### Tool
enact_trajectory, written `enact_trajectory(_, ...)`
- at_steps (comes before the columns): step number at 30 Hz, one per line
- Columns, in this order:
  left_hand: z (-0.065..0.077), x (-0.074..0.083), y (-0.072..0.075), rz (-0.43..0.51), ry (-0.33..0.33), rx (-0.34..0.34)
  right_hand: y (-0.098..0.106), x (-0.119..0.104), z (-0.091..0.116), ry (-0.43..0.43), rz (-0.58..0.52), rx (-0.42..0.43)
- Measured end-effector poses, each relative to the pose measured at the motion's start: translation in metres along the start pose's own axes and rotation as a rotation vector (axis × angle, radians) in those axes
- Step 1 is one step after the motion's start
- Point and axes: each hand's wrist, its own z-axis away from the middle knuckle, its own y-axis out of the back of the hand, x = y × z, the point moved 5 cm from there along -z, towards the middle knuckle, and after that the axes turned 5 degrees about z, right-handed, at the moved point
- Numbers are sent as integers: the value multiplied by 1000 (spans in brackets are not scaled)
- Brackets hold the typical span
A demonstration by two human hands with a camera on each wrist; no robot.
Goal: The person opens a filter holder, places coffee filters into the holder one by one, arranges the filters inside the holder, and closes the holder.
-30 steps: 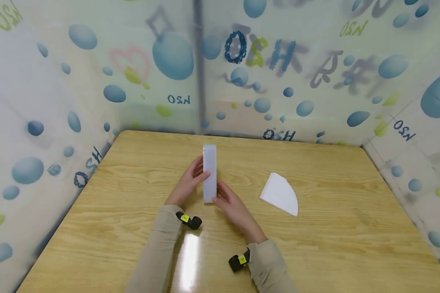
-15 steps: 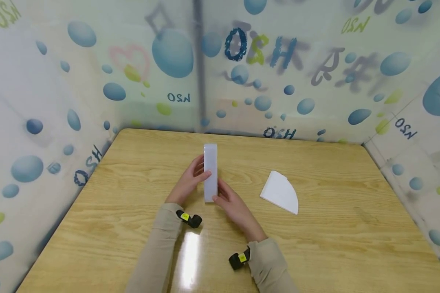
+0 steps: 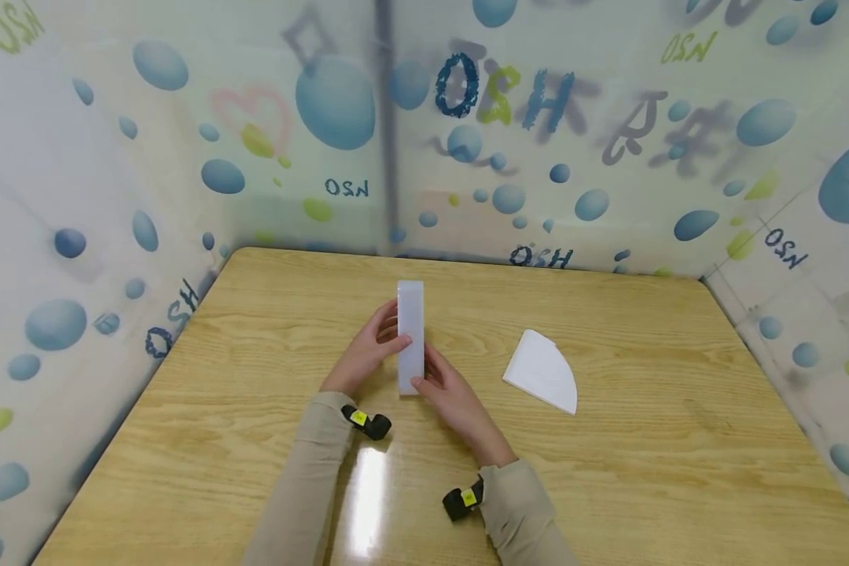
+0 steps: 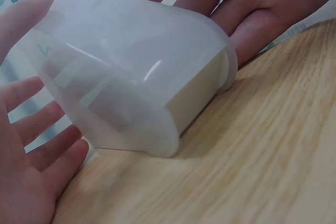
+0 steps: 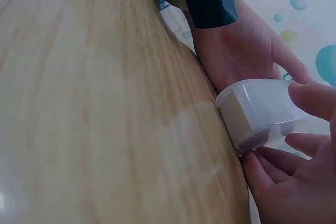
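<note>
A narrow, translucent white plastic container (image 3: 410, 314) stands on the wooden table between my two hands. My left hand (image 3: 361, 358) holds its left side, thumb on the face towards me and fingers along the side. Low on the opposite side, my right hand (image 3: 461, 402) grips it with the thumb at the near lower edge. In the left wrist view the container (image 4: 136, 40) has rounded edges and a cream-coloured strip at its base. Right of my hands lies a white, fan-shaped stack of coffee filter papers (image 3: 542, 373), touched by neither hand.
The wood-grain table (image 3: 644, 472) runs back to a wall (image 3: 608, 102) printed with blue drops and letters. Side walls border it left and right. Black wrist cameras sit on both sleeves, the left camera (image 3: 368, 424) and the right camera (image 3: 461, 503).
The container has shifted very slightly to the right and towards me. Both hands keep their hold on it, and the filter papers stay in place.
</note>
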Motion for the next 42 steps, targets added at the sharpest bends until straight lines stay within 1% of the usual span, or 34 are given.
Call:
enact_trajectory(3, 0, 1, -1, -6, 19, -10, 0, 1, 0, -2, -1, -1)
enact_trajectory(6, 1, 5, -2, 7, 15, -29, 1, 1, -1, -3, 2, 5)
enact_trajectory(8, 4, 12, -4, 6, 12, -37, 1, 1, -1, -8, 6, 13)
enact_trajectory(13, 11, 26, -7, -26, 27, -44, 2, 2, -3, -5, 6, 29)
enact_trajectory(24, 12, 27, -7, -39, 35, -51, 3, 3, -3, 1, -1, 42)
enact_trajectory(29, 14, 27, -9, -43, 44, -55, 2, 6, -1, -15, -1, 49)
enact_trajectory(36, 14, 28, -10, -25, 5, -55, 3, 3, -1, -4, 21, 69)
enact_trajectory(40, 13, 29, -9, -17, -14, -49, 3, 3, -1, -9, 16, 70)
enact_trajectory(42, 12, 29, -9, -21, -35, -45, 3, 10, -4, -5, 11, 79)
